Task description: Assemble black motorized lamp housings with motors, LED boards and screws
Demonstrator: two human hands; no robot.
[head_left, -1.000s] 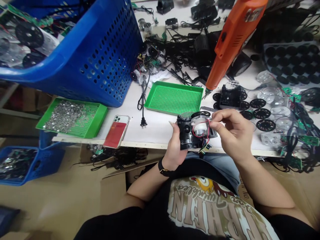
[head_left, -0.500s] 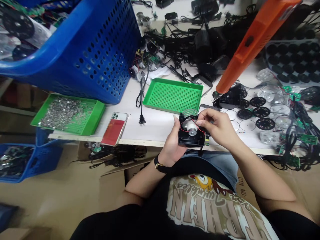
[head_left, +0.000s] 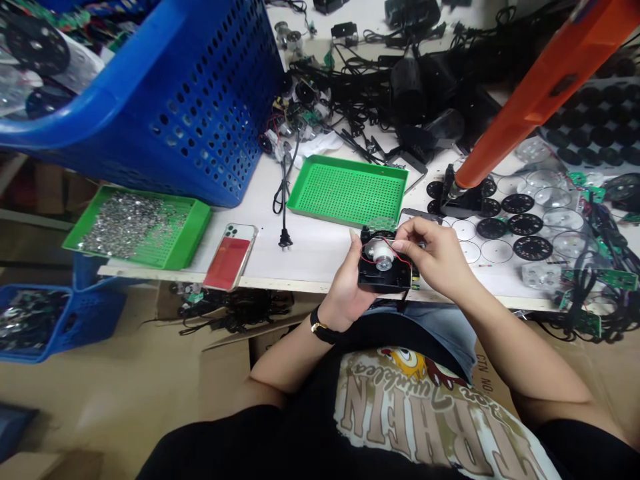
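Observation:
A black plastic housing [head_left: 383, 277] with a white lens unit [head_left: 382, 255] and a thin red wire [head_left: 406, 259] inside is held just over the table's front edge. My left hand [head_left: 345, 287] grips it from the left side, thumb up along its wall. On the right, the fingers of my right hand [head_left: 435, 250] are pinched at the red wire beside the white unit. A clear round disc [head_left: 381, 225] shows at the housing's far end. The housing's underside is hidden.
An orange electric screwdriver [head_left: 520, 113] hangs at the right, its tip near black discs [head_left: 533, 248]. Left of my hands lie a green tray [head_left: 347, 190], a plug cord [head_left: 284, 220], a red phone [head_left: 230, 257] and a green tray of screws [head_left: 183, 233]. A blue basket [head_left: 200, 87] stands behind.
The hanging screwdriver has swung slightly, its tip now a little farther right. Both hands keep nearly the same hold on the housing and the wire.

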